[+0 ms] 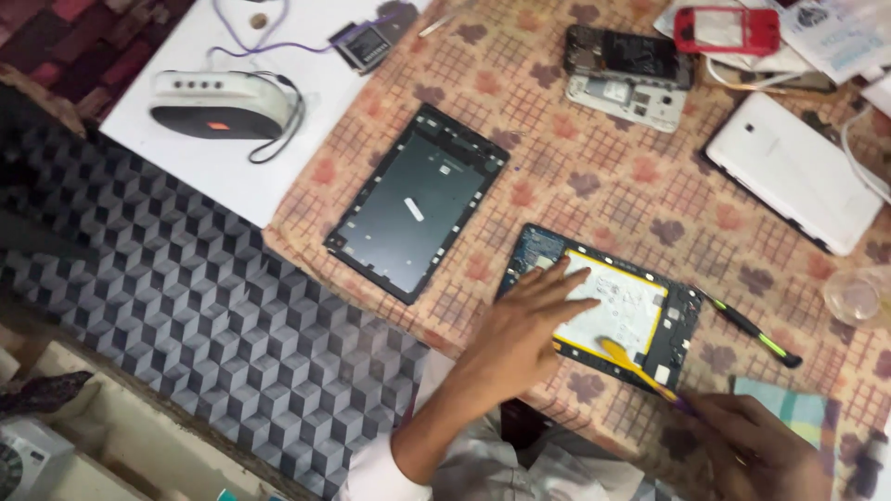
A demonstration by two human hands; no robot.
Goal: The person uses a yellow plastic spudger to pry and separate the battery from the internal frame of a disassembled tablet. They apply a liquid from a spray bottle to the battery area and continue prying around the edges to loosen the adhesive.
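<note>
Yellow plastic — a flat pry tool (631,364) — is pinched in the closed fingers of the right hand (756,445), its tip lying on the white battery (614,311) of an opened tablet (599,306). The tablet sits on the patterned tablecloth (603,186) near the table's front edge. The left hand (520,334) presses flat on it, fingers spread, gripping nothing. Beside it lie the removed screen panel (418,199) and a black-and-green screwdriver (747,327).

1. The opened black tablet body with its white battery (613,306) lies on the patterned tablecloth (575,176), under the left hand (520,334).
2. The detached dark tablet screen panel (416,202) lies just left of it.
3. The green-and-black screwdriver (747,327) lies just right.
4. The white tablet back cover (794,172) lies farther back, right.
</note>
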